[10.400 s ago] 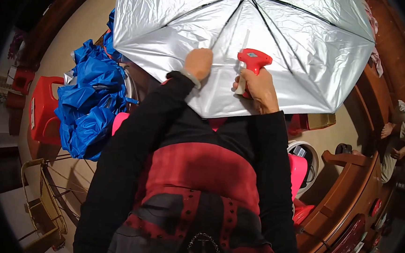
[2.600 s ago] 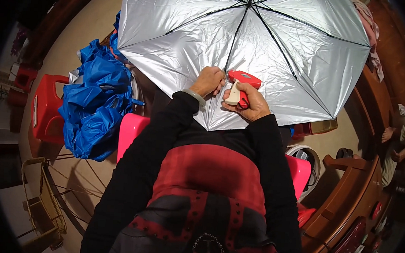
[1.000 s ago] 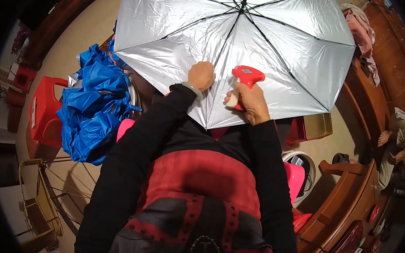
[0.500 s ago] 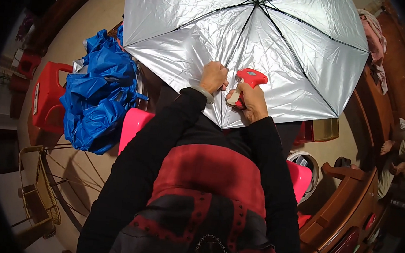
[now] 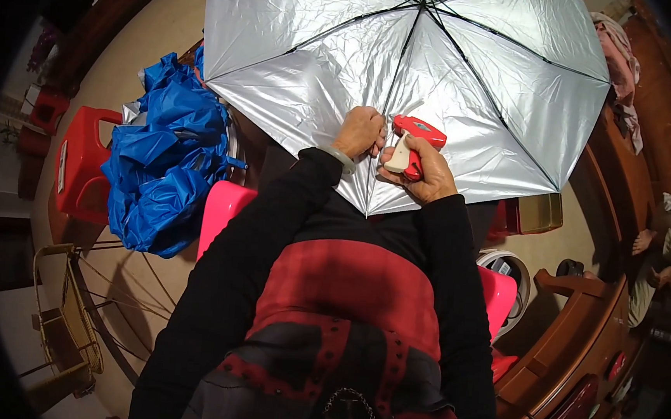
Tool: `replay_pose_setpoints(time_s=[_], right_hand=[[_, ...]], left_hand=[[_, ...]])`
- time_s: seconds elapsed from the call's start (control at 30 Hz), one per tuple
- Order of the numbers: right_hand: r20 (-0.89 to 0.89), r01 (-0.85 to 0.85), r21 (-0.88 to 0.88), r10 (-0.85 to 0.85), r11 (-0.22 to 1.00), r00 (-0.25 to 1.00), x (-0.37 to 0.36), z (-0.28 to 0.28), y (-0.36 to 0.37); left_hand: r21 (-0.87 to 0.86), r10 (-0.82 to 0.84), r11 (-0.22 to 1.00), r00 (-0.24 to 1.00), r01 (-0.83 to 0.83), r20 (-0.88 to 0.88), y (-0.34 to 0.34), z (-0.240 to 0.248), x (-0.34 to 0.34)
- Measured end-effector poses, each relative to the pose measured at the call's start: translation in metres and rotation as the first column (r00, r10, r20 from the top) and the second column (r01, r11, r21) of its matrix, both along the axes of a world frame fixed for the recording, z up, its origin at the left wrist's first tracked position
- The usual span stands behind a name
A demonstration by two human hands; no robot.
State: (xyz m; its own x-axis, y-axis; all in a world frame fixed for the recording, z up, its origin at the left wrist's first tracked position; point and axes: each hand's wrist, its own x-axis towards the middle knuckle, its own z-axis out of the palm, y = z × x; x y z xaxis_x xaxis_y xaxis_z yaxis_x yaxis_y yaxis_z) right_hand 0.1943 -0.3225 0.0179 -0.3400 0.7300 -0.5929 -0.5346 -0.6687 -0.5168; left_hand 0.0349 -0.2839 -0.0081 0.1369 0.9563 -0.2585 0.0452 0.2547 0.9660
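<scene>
An open umbrella (image 5: 479,153) with a silver inner lining and black ribs spreads over my lap, its near tip pointing at me. My left hand (image 5: 360,132) is closed in a pinch on the umbrella at its near rib, though the fingertips are partly hidden. Just right of it, my right hand (image 5: 429,172) grips a red and white tagging gun (image 5: 421,131). The gun's nose points left, close to my left fingers and the rib. Whether the nose touches the fabric I cannot tell.
Bunched blue umbrellas (image 5: 171,163) lie at the left beside a red plastic stool (image 5: 86,161). A wire-and-wood rack (image 5: 71,315) stands lower left. On the right are a white bucket (image 5: 519,273), a wooden bench (image 5: 568,335) and another person's hand (image 5: 664,277).
The tagging gun has turned in my right hand, its nose swinging left toward the rib. My left hand has shifted slightly right, still pinching the umbrella.
</scene>
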Motion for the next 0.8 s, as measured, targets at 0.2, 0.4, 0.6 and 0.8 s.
replay_pose_setpoints(time_s=[0.2,0.4,0.6,0.8], right_hand=[[-0.055,-0.019,0.041,0.021,0.999,0.998,0.015,-0.006,0.002],[-0.031,-0.009,0.058,0.011,0.998,0.999,0.02,0.003,0.003],[-0.026,-0.016,0.046,0.017,0.999,1.0,0.028,0.002,0.005],[-0.003,-0.095,0.078,0.095,0.992,0.995,0.024,0.006,0.007]], left_hand=[[-0.027,-0.032,0.999,0.998,0.034,0.059,0.005,-0.003,0.009],[-0.108,-0.045,0.992,0.991,0.059,0.126,0.007,0.01,0.015],[-0.096,-0.057,0.993,0.993,0.067,0.104,0.006,0.014,0.022],[-0.077,-0.06,0.995,0.995,0.067,0.085,0.009,0.01,0.019]])
